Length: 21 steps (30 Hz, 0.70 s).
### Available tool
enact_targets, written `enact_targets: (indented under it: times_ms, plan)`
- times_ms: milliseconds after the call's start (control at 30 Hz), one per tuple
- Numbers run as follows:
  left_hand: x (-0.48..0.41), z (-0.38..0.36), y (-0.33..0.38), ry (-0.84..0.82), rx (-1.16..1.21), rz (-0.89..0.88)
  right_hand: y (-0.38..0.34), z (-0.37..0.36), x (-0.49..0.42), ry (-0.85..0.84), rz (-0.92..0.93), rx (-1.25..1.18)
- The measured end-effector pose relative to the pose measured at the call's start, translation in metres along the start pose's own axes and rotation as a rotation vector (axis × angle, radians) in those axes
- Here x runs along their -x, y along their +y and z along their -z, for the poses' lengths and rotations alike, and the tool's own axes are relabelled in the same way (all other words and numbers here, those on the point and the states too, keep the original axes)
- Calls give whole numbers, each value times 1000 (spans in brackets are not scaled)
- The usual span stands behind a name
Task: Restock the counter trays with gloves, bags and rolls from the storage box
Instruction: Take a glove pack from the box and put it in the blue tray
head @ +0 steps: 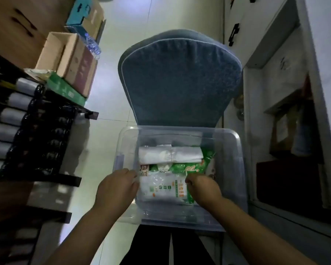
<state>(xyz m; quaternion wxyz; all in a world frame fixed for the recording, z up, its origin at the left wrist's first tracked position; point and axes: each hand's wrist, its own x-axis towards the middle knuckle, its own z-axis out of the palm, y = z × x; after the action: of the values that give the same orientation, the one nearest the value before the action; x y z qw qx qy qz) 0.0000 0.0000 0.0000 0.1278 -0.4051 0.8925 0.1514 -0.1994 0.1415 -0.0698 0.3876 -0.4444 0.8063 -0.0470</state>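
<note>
A clear plastic storage box (229, 150) rests on a blue cushioned chair (180, 77) in front of me. Inside it lie a flat clear packet with green and orange print (161, 188), a green packet (191, 167) and a white folded bundle of bags (170, 154) at the back. My left hand (116, 188) grips the printed packet's left edge. My right hand (203, 185) grips its right edge, fingers curled over it. Both hands are inside the box.
A dark shelf rack (38, 134) with rolls and dark wrapped items stands at the left, with cardboard boxes (69, 60) and a water bottle (93, 44) on top. A white cabinet (287, 131) with open compartments fills the right. Pale tiled floor (107, 96) lies between.
</note>
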Motion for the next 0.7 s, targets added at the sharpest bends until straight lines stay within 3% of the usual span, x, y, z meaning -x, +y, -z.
enact_targets:
  times_ms: [400,600,700]
  plan:
    - [-64,-52,-65,-29,46,-104,-36,-82,-113,70,12,209]
    - [-85,-62,-76,-49,86,-186,-47,-98,-96,55,-33,350]
    - [-86,-53,-71,-29,144,-218,-53,-78,-70,186,-35,349]
